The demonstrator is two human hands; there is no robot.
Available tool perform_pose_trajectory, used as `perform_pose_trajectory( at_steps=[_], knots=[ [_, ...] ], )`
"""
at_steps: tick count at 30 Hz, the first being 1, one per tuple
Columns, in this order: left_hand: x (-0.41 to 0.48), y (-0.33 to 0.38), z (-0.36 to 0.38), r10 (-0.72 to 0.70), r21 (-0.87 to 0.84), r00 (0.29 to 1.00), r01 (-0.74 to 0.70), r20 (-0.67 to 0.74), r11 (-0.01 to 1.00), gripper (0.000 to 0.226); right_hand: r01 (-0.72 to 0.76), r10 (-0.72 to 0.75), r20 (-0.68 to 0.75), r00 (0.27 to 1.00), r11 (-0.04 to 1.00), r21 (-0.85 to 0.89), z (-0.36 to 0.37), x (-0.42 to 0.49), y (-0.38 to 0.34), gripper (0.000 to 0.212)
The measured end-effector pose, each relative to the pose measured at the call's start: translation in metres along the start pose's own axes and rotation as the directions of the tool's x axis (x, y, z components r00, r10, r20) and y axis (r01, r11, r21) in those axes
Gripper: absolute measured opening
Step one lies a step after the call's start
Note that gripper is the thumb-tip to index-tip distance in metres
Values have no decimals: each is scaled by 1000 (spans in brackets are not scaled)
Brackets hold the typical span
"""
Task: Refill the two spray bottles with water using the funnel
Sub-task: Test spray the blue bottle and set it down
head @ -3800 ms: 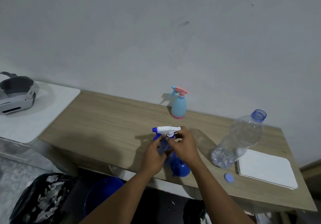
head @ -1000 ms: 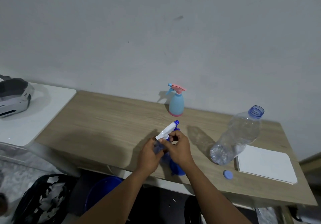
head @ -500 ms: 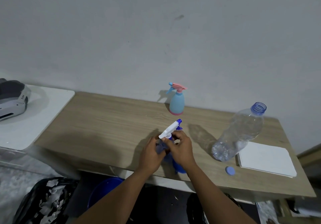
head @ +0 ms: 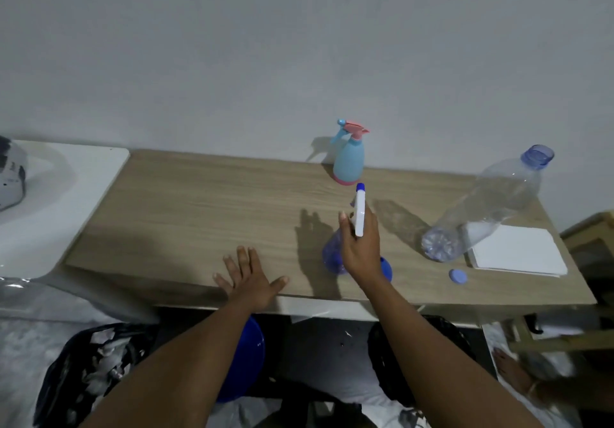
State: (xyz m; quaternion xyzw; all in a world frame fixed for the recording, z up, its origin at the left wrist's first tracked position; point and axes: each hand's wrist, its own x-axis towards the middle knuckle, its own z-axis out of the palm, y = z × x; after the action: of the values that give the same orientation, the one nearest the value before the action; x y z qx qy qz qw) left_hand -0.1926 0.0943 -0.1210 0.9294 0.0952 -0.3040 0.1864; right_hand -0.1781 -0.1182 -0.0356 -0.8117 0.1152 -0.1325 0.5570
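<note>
Looks nearly finished — grips blue spray bottle [head: 333,255] in right hand [head: 360,250], rests left hand [head: 249,278] open on table [head: 199,211], pale bottle [head: 349,162] capped.

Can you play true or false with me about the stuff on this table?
1. The left hand lies flat on the table. True.
2. The right hand is empty. False: it holds the white sprayer of the blue bottle.
3. The clear bottle has its cap on. False: its mouth is open, and the cap lies on the table beside it.
4. The pink-topped bottle stands upright by the wall. True.
</note>
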Motion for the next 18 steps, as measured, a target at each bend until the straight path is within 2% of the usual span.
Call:
perform_pose_trajectory(
  at_steps=[5, 8, 10, 15, 18],
  knots=[
    [1, 1, -5, -15, 21, 998, 14, 61, 1000, 116, -35, 43, -53, 998, 989, 141, 0, -2, -22, 14],
    [1, -1, -4, -18, 12, 997, 17, 76, 1000, 117, -68, 74, -24, 997, 979, 190, -3, -5, -31, 14],
    [1, -3, -4, -14, 9, 997, 13, 76, 1000, 117, -76, 67, 45, 997, 971, 229, -5, -10, -35, 23],
    [-3, -5, -5, 13, -5, 996, -13, 88, 1000, 117, -116, 101, 95, 990, 980, 164, -11, -21, -33, 20],
    [-3, -4, -7, 7, -2, 995, -6, 100, 1000, 117, -143, 131, 148, 980, 987, 71, -16, -24, -31, 37]
  ],
)
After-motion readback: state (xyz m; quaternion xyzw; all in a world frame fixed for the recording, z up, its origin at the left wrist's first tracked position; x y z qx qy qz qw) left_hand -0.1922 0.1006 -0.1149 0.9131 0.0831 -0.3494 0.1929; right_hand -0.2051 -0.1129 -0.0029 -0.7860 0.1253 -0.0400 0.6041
